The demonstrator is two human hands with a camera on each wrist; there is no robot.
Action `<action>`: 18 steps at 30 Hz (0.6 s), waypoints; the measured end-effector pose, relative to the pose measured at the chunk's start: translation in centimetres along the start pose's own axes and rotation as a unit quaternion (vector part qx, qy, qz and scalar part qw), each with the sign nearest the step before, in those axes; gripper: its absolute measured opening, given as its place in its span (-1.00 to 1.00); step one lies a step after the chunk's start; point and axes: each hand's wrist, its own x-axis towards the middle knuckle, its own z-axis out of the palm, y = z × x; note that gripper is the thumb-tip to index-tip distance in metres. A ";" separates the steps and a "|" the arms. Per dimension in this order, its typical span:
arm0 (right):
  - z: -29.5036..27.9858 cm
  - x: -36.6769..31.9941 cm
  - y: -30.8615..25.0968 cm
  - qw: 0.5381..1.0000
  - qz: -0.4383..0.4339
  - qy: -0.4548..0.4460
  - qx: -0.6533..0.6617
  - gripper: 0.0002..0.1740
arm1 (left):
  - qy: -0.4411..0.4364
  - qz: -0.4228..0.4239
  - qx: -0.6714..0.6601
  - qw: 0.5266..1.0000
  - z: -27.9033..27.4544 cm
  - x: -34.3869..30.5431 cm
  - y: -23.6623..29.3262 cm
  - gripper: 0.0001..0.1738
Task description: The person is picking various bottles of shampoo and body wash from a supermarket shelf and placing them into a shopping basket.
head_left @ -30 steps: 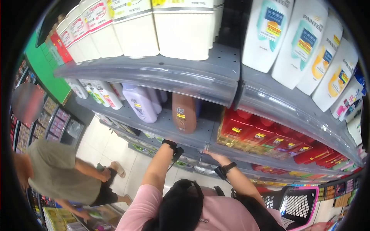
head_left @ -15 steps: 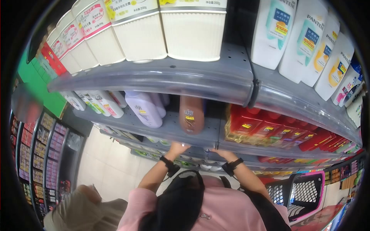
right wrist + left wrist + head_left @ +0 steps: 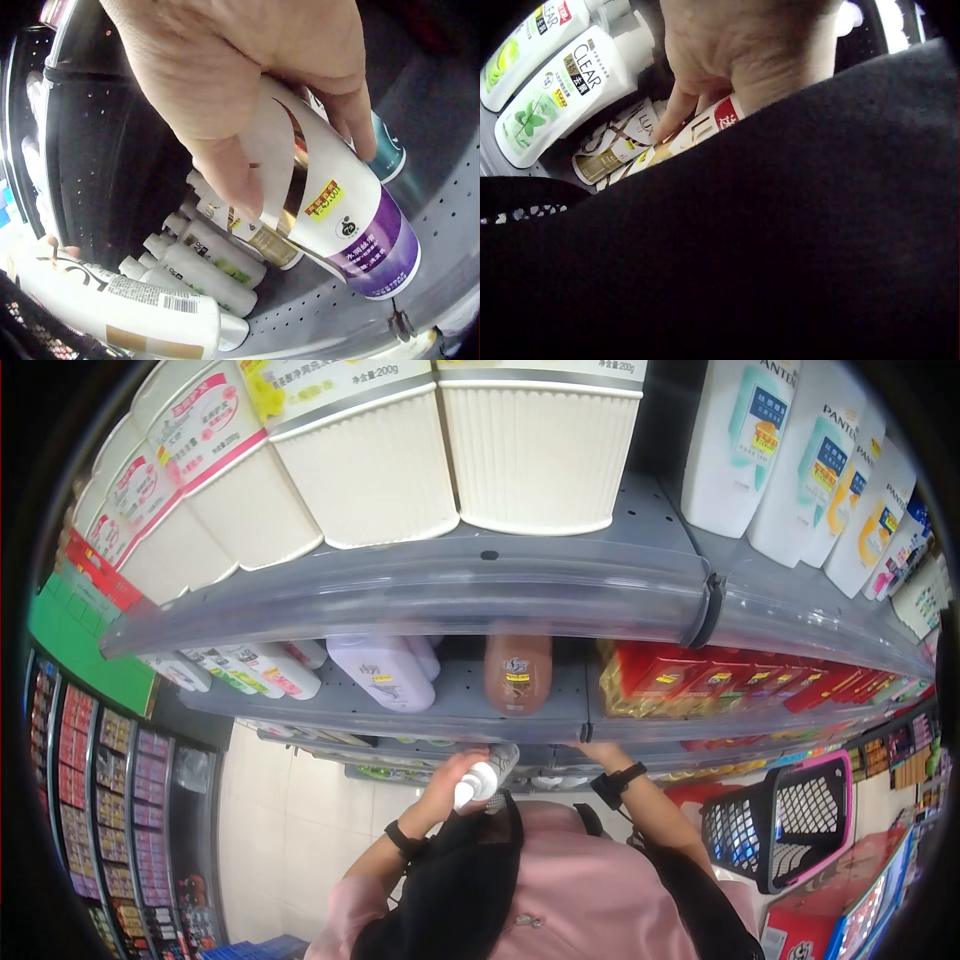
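Note:
My left hand (image 3: 445,792) grips a white LUX pump bottle (image 3: 506,760), tilted with its white pump toward me, in front of the shelves. In the right wrist view this LUX bottle (image 3: 127,304) lies slanted at lower left, brown patch and barcode showing. Dark cloth covers much of the left wrist view, where the hand (image 3: 750,52) is partly hidden. My right hand (image 3: 605,754) reaches under a shelf lip. Seen from its wrist, the hand (image 3: 247,67) holds a white bottle with a purple base (image 3: 330,176), thumb on one side and fingers on the other.
White CLEAR bottles (image 3: 570,86) and another LUX bottle (image 3: 615,142) stand on the lower shelf. Above are a lilac bottle (image 3: 385,672), a brown bottle (image 3: 518,675) and red packs (image 3: 670,675). Clear plastic lips (image 3: 430,595) edge the shelves. A black basket (image 3: 780,820) sits at right.
My left hand has come back from below the shelf edge with the LUX bottle. The right hand stays under the shelf. A person at the left has left the head view.

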 end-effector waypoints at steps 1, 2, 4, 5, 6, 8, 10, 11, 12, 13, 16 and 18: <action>0.0 -0.5 -0.4 1.000 0.007 0.004 0.001 -0.59 | -0.017 -0.002 -0.006 1.000 -0.3 0.1 -0.2 -0.31; 0.2 -1.1 -0.9 0.998 0.040 0.041 -0.003 -0.52 | -0.024 0.000 -0.009 1.000 -0.6 0.1 -0.4 -0.31; 0.0 -2.3 -2.6 0.993 0.082 0.081 -0.006 -0.45 | -0.048 0.001 -0.019 0.999 -1.1 0.3 -0.6 -0.30; -0.1 -2.8 -3.4 0.991 0.096 0.097 -0.007 -0.38 | -0.056 0.002 -0.023 0.998 -1.2 0.4 -0.9 -0.30; 0.1 -3.3 -3.7 0.988 0.109 0.112 -0.008 -0.30 | -0.059 -0.002 -0.039 0.997 -1.2 0.5 -1.4 -0.30; 0.3 -4.1 -4.2 0.980 0.175 0.083 0.037 -0.28 | -0.070 -0.006 -0.059 0.996 -1.1 0.6 -2.1 -0.30; -0.2 -5.3 -7.0 0.961 0.189 0.196 0.049 -0.29 | -0.056 -0.026 -0.079 0.995 -0.9 1.1 -2.9 -0.29; 0.3 -5.7 -6.6 0.956 0.212 0.199 0.030 -0.26 | -0.065 -0.024 -0.082 0.994 -0.8 1.3 -3.2 -0.29; 0.5 -6.3 -6.5 0.953 0.221 0.204 0.032 -0.26 | -0.077 -0.020 -0.081 0.993 -0.7 1.6 -3.3 -0.26; 0.7 -6.8 -6.5 0.952 0.187 0.236 0.058 -0.23 | -0.089 -0.014 -0.080 0.993 -0.7 2.1 -3.5 -0.22; 0.6 -8.3 -6.6 0.941 0.121 0.307 0.073 -0.16 | -0.120 -0.017 -0.063 0.991 -0.3 3.5 -3.4 -0.26; 0.0 -9.6 -7.1 0.931 0.094 0.347 0.058 -0.13 | -0.143 -0.007 -0.085 0.986 0.5 4.7 -3.5 -0.26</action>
